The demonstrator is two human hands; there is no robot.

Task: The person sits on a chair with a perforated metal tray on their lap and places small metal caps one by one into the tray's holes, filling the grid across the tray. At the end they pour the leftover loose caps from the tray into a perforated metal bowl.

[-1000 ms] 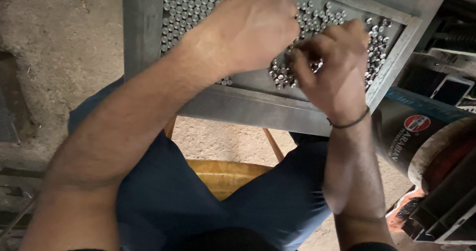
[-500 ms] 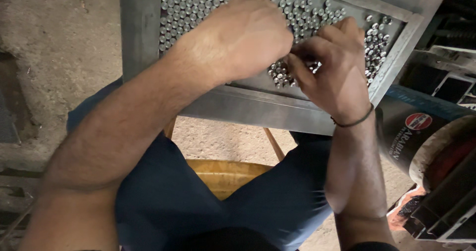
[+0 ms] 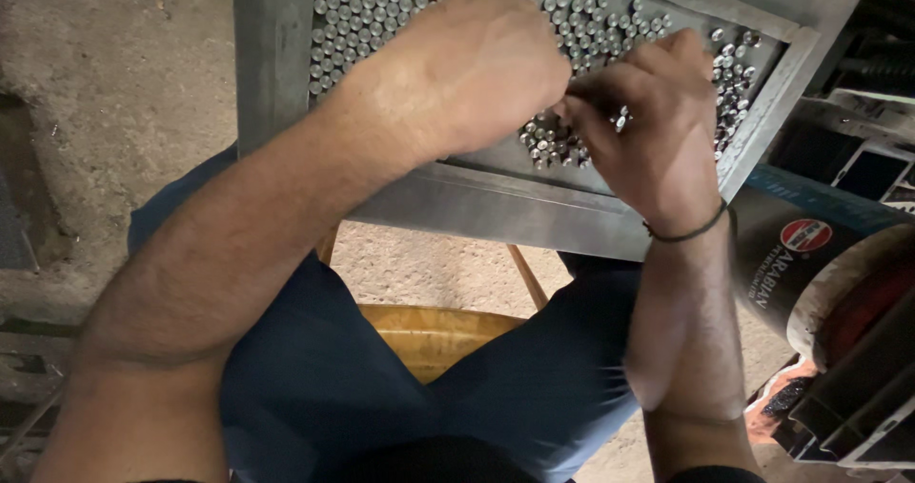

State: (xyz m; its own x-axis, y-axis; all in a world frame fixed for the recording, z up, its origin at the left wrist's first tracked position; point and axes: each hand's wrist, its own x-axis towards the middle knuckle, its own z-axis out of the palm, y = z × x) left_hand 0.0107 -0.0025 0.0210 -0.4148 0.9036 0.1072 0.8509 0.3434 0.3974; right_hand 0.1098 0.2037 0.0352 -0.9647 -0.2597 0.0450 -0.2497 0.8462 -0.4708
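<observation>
my left hand (image 3: 477, 63) lies knuckles up over the grey metal tray (image 3: 496, 206), fingers curled down onto the small shiny metal studs (image 3: 381, 6) that fill it in tight rows; whether it grips any i cannot tell, the fingertips being hidden. my right hand (image 3: 653, 125) sits just beside it, nearly touching, fingers bunched and pinched together on a few studs near the tray's near edge; a loose cluster of studs (image 3: 548, 144) shows between the two hands. a dark band (image 3: 691, 230) circles the right wrist. the tray rests tilted over my knees, in blue trousers (image 3: 334, 369). a yellow wooden stool seat (image 3: 429, 335) shows between the legs. a dark cylindrical can (image 3: 791, 254) lies to the right, on the rough concrete floor (image 3: 95, 63).
</observation>
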